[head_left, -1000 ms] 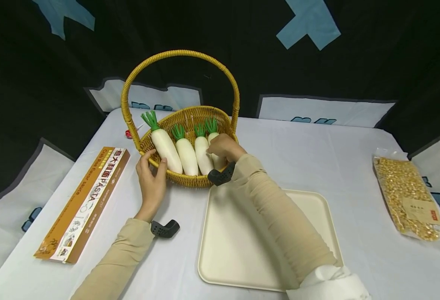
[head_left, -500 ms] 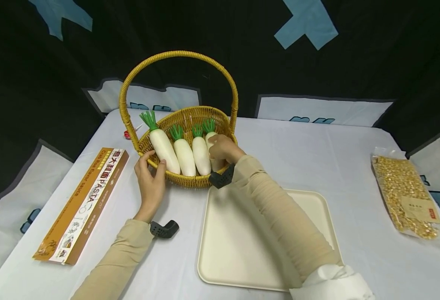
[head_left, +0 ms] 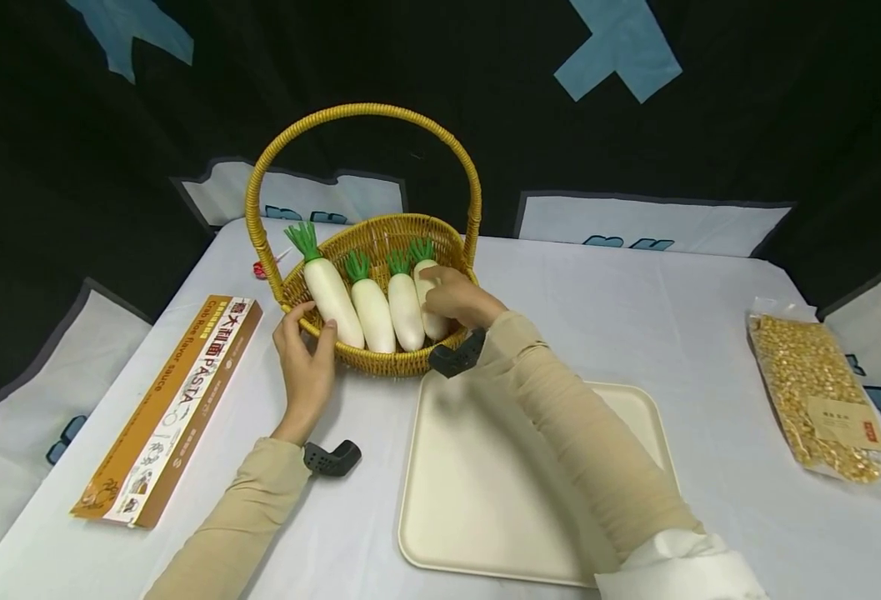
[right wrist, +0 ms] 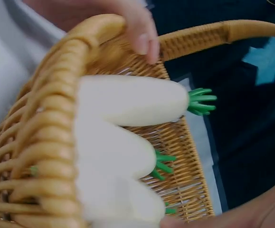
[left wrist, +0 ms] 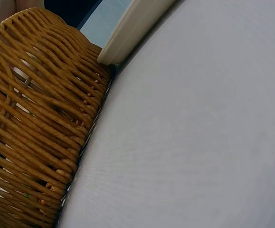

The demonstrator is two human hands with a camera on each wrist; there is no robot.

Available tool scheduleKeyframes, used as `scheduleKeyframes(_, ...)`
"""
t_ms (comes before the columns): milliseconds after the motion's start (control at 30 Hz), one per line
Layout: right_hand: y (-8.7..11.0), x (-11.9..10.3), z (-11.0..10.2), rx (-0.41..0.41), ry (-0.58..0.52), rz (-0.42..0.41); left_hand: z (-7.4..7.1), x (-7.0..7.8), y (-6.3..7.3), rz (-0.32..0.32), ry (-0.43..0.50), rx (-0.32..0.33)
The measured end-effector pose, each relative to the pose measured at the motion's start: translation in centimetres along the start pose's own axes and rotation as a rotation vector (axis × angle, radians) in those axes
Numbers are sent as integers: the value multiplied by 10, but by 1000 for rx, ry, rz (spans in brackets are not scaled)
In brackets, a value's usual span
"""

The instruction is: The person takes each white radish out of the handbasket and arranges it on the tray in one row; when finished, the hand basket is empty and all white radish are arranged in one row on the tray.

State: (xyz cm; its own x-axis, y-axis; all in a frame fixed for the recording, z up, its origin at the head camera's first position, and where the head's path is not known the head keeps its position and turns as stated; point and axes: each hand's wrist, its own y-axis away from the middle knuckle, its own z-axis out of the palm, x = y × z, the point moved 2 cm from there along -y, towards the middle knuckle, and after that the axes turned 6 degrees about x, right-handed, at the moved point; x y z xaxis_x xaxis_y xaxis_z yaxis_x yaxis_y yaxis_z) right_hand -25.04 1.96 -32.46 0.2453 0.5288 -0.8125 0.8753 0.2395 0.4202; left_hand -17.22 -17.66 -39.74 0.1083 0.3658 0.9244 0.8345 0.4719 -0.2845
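A yellow wicker basket (head_left: 380, 363) with a tall hooped handle holds several white radishes with green tops, lying side by side. My left hand (head_left: 305, 367) grips the front left of the rim, fingers over the edge and thumb beside the leftmost white radish (head_left: 332, 302). My right hand (head_left: 461, 298) reaches over the right rim, fingertips right at the rightmost white radish (head_left: 432, 325), partly covering it. In the left wrist view, the woven basket wall (left wrist: 42, 109) fills the left side. The right wrist view shows the radish (right wrist: 132, 100) near my left hand.
A beige tray (head_left: 485, 525) lies in front of the basket, under my right forearm. At the left is a long pasta box (head_left: 170, 408), with a small red-ended item (head_left: 259, 270) behind it. A bag of yellow kernels (head_left: 815, 392) lies far right.
My right hand has drawn slightly to the right, and more of the rightmost radish shows. My left hand stays on the rim.
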Motion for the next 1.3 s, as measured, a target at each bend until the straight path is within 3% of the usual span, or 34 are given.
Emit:
scheduleKeyframes(233, 3, 7, -10, -121, -196, -74, 0, -1, 0, 2, -14, -1)
scheduleKeyframes(467, 20, 17, -15, -206, -448, -234, -1, -1, 0, 6, -12, 5)
scheduleKeyframes(567, 41, 22, -18, -208, -450, -309, -1, 0, 0, 4, -11, 9)
scheduleKeyframes(700, 78, 35, -15, -141, -364, -405, 0, 0, 0, 0, -18, 2)
scheduleKeyframes(800, 105, 50, -5, -72, -322, -476, 0, -1, 0, -6, -24, 3)
scheduleKeyframes(933, 132, 75, 16, -57, -375, -563, -1, -1, 1, -10, -21, 6)
scheduleKeyframes(1100, 151, 107, 42, -90, -410, -614, -1, 0, 0, -3, -16, 7)
scheduleKeyframes(1300, 161, 129, 64, -71, -434, -591, 0, 0, 0, -2, -15, 4)
